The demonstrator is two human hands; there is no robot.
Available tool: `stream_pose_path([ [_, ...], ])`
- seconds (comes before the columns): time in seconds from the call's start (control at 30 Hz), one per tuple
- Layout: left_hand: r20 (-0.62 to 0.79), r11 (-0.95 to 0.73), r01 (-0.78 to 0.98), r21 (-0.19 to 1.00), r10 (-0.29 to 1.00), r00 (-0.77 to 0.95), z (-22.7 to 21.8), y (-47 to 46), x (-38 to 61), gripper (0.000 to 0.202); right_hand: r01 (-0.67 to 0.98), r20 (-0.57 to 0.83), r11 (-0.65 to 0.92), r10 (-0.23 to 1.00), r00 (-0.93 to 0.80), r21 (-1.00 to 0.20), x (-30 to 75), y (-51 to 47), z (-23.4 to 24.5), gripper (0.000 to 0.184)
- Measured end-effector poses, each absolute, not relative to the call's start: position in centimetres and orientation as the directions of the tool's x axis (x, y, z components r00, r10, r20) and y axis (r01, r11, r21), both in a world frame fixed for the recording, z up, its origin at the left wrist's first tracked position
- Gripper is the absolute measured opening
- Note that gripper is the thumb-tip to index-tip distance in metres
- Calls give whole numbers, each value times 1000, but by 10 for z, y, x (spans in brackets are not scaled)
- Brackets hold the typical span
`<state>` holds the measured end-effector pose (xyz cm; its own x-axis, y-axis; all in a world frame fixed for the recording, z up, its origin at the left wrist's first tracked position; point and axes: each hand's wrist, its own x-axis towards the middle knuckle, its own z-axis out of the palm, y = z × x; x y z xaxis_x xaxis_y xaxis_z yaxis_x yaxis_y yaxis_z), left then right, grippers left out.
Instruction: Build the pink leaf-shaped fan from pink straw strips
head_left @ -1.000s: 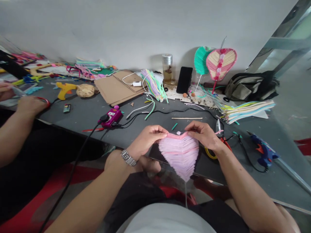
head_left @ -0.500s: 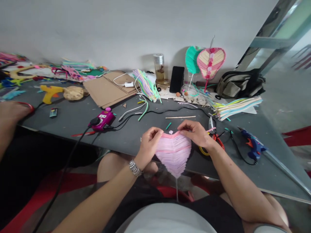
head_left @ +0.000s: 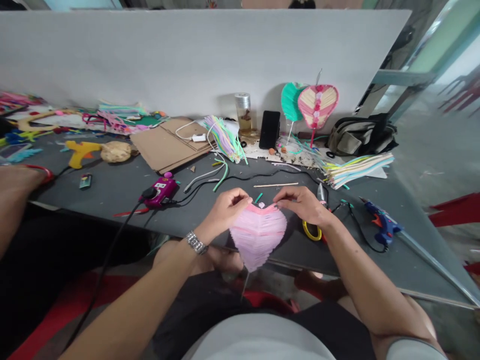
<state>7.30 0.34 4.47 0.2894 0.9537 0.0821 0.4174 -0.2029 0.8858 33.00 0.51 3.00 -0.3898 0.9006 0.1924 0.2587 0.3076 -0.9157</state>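
A heart shape of layered pale pink strips [head_left: 258,235] is held up in front of me, just over the table's near edge, with its point down. A thin stick [head_left: 244,286] runs down from that point. My left hand [head_left: 229,212] pinches the heart's top left edge, and my right hand [head_left: 299,206] pinches the top right edge. A small pale bead [head_left: 261,205] sits at the heart's top notch, between my hands. Yellow-handled scissors [head_left: 312,231] lie just beyond my right hand.
On the grey table [head_left: 93,200] lie a purple glue gun [head_left: 160,193], a blue glue gun [head_left: 380,222], a yellow glue gun [head_left: 79,152] and black cords. A co-worker's hand [head_left: 17,184] rests at the left. A finished heart fan [head_left: 318,106] stands at the back.
The whole view has shifted, with the table and my hands sitting further left in the picture and more wall showing above. The heart stays pinched in both hands, and the scissors' yellow handle shows more fully.
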Motion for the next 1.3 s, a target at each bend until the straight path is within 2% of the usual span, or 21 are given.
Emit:
stream_pose_path([
  [0.13,-3,-217,500,838,915,403,52,4,67,18,291,183,325,888,-423,-900,326,3,33,12],
  [0.37,-72,-111,439,891,923,379,48,0,62,21,288,173,327,875,-452,-900,321,-3,32,11],
  [0.43,-82,-83,413,907,927,367,47,0,59,22,358,293,426,882,-368,-831,318,-10,34,11],
  [0.53,-95,-42,379,925,938,335,47,0,57,24,546,572,600,782,-247,-585,314,-25,35,8],
  [0.57,-99,-24,358,933,941,323,47,1,58,25,589,616,623,747,-250,-515,312,-30,33,6],
  [0.63,-110,12,304,952,945,309,47,4,58,27,630,609,618,744,-275,-471,310,-36,28,5],
  [0.7,-117,38,254,966,946,302,45,8,60,28,643,540,565,798,-267,-517,307,-38,20,9],
  [0.77,-119,49,233,971,948,297,42,12,60,28,620,460,486,861,-218,-616,304,-37,13,15],
  [0.87,-93,-16,306,952,936,339,39,15,60,26,467,360,378,924,-133,-799,298,-32,5,14],
  [0.97,-37,-176,439,881,900,435,40,16,63,20,275,300,320,947,-113,-907,293,-29,1,10],
  [1.1,5,-271,510,817,886,463,43,16,72,11,158,259,279,956,-137,-947,291,-30,-1,11],
  [1.2,30,-294,501,814,882,470,43,19,77,16,140,238,257,961,-143,-956,293,-31,-5,16],
  [1.3,-4,-309,509,803,852,524,42,21,80,9,98,225,245,958,-180,-965,294,-32,-7,20],
])
